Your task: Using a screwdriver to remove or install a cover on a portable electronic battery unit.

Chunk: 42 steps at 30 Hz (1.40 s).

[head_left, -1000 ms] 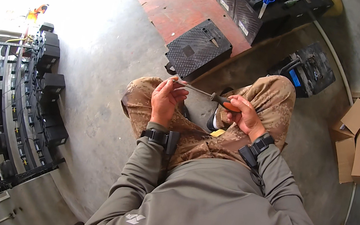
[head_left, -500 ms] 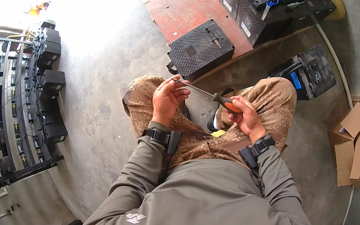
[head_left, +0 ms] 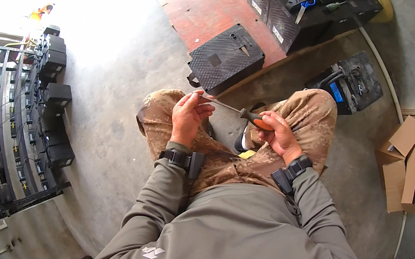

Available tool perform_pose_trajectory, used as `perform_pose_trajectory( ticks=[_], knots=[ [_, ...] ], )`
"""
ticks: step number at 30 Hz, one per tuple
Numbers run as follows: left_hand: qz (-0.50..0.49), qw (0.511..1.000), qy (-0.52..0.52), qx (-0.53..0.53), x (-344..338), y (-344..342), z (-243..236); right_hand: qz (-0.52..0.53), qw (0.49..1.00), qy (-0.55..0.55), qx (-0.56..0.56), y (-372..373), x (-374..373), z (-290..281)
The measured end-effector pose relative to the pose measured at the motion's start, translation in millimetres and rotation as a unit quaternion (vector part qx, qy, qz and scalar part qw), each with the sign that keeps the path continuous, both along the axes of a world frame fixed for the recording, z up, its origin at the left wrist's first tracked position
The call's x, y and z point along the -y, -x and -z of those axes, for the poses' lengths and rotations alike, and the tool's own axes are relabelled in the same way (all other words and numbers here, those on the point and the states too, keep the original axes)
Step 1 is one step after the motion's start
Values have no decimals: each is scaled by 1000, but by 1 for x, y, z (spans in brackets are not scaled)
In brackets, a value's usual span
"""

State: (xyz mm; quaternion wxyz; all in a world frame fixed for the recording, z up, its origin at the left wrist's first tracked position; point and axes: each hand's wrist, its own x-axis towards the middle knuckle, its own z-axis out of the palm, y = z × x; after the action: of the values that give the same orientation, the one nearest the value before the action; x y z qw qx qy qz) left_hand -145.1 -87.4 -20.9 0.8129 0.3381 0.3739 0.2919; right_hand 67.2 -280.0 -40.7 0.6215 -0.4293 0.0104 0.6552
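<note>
Black case (head_left: 225,60) upper centre, scissors (head_left: 301,14) upper right, carton (head_left: 397,179) at right. Screwdriver (head_left: 246,115) mid-frame — orange-and-grey handle, slim shaft slanting up-left; right hand (head_left: 282,140) curls round handle, left hand (head_left: 185,121) pinches far end.

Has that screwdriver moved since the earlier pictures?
No, not noticeably: judged against the black box, the screwdriver in the right hand keeps nearly the same place; the whole view shifted slightly.
</note>
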Motion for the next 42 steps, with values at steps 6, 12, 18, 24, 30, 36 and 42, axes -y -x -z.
perform_pose_trajectory(
  ticks=[6, 12, 18, 24, 30, 36, 42],
  knots=[
    [10, 1000, -7, -2, 0, -1, -2, -4, 1000, -6, 0, -1, 1, 1],
    [21, 1000, -2, 20, -1, 0, 0, -20, 999, -22, 14, -2, 3, 8],
    [22, 1000, -1, 19, -2, 1, 0, -29, 999, -18, 20, 0, 1, 3],
    [16, 1000, -3, 14, -1, 1, -1, -10, 999, -39, -6, -1, 2, 3],
    [-6, 1000, -5, -4, -1, 3, 3, -25, 999, -22, 7, -2, 1, 9],
    [-22, 999, -21, -25, 1, 2, 2, -28, 999, -11, 33, -1, 0, 7],
    [-28, 1000, -12, 2, 3, -2, -3, -45, 998, -9, 50, -1, 2, 13]
  ],
)
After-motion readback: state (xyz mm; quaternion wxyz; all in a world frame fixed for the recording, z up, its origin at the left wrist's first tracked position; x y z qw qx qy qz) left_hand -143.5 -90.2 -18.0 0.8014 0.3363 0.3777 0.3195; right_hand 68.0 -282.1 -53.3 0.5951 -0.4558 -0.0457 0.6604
